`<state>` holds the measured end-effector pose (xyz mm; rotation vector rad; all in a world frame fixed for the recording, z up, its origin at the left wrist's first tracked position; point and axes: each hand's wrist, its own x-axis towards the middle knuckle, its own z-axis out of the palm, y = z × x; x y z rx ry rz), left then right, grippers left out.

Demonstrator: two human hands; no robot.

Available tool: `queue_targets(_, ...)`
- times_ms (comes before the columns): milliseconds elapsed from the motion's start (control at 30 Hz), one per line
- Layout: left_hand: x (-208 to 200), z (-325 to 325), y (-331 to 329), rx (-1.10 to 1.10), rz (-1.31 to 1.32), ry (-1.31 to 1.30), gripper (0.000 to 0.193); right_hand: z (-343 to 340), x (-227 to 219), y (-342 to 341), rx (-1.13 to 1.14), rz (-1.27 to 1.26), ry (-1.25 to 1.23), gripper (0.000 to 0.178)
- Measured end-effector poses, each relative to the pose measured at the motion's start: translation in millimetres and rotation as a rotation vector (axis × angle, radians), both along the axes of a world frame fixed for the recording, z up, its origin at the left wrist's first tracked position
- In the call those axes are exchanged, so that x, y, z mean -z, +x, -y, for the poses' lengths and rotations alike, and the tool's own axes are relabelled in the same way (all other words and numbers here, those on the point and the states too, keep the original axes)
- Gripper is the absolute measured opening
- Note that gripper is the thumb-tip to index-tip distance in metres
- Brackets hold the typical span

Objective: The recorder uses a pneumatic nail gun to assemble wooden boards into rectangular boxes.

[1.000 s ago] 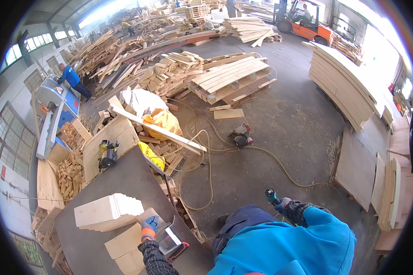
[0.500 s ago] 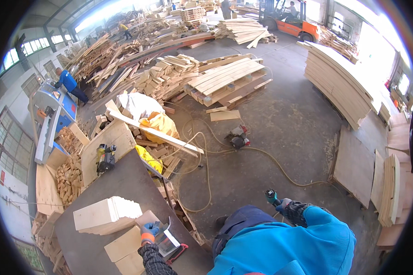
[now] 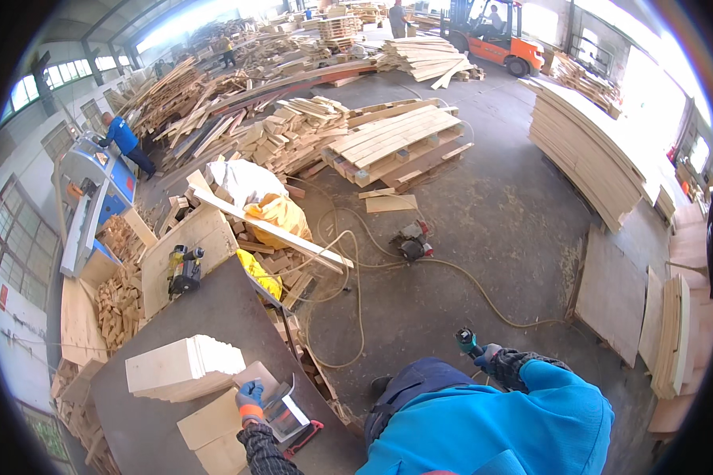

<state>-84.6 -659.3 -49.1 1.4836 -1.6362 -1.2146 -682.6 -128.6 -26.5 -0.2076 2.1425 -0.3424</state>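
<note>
Dark tabletop (image 3: 206, 305): left fingers (image 3: 250, 389) curled beside box (image 3: 287, 417); right fingers (image 3: 488, 352) wrapped round tool (image 3: 467, 340).

one gloved left hand (image 3: 250, 394) at seven o'clock and one gloved right hand (image 3: 488, 356) between four and five make two; there is one teal power tool (image 3: 467, 341) between four and five, one black-and-yellow tool (image 3: 185, 277) near nine, one white sack (image 3: 244, 182) near ten, one orange forklift (image 3: 495, 51) at one.

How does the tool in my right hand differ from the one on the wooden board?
The held tool shows teal and black; the resting tool, yellow and black. The held tool is gripped in your right hand; the resting tool lies on the wooden board. Both have dark parts.
</note>
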Motion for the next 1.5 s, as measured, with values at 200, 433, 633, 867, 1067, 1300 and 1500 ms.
queue_targets(200, -16.9, -9.4, -3.4, -0.217, -0.115, -0.290, 0.024, 13.2, -5.7, 2.0, -0.027, -0.018, -0.025, 0.040)
queue_targets(433, -114.4, -63.7, -49.8, -0.530, -0.542, 0.008, 0.038, 47.3, -49.8, 2.8, -0.044, -0.096, -0.184, 0.036)
queue_targets(633, -120.6, -113.4, -47.6, -0.301, -0.575, 0.088, 0.040, 113.8, -78.1, -8.5, -0.059, 0.011, -0.519, 0.033)
queue_targets(867, -135.9, -166.6, -65.5, -0.421, -0.571, 0.246, 0.040, 218.1, -206.6, 28.5, -0.101, 0.066, -0.826, 0.037)
queue_targets(1067, -161.8, -201.2, -61.8, -0.417, -0.552, 0.298, 0.042, 273.3, -314.1, 71.9, -0.218, 0.337, -1.057, 0.042)
queue_targets(1300, -241.5, -209.8, -66.9, -0.107, -0.394, 0.039, 0.023, 311.7, -298.9, 123.6, -0.068, 1.003, -1.392, 0.073)
queue_targets(1500, -289.6, -202.7, -78.1, -0.250, -0.531, 0.151, 0.044, 336.5, -283.3, 164.4, -0.142, 1.342, -1.295, 0.078)
